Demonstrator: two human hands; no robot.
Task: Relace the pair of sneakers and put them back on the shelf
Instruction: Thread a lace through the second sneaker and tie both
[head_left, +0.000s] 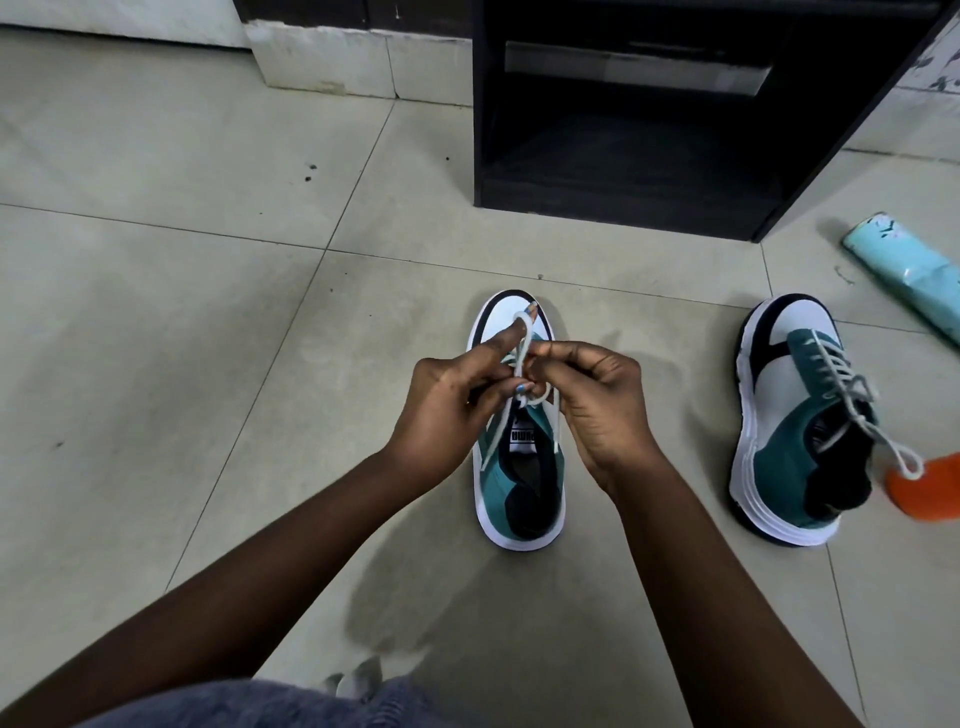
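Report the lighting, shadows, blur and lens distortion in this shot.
Head view: soft, even light; a faint shadow of the arms falls on the tiled floor below the near sneaker. Wide-angle bending curves the tile lines and tilts the dark shelf unit. The centre is sharp; the grey fabric at the bottom edge is blurred.

Near sneaker (514, 441) sits on the floor (208, 312) directly before the person, toe pointing away toward the shelf unit (623, 130). Both hands meet above its tongue: left hand (447, 410) on the left side, right hand (597, 405) on the right, each pinching the lace (522, 358) between them. Second sneaker (800, 426) stands well apart to the right, laced, its bow trailing over a cone-shaped object (930, 493) at the frame edge. A wrapped roll (904, 275) lies behind that sneaker, right of the shelf unit.
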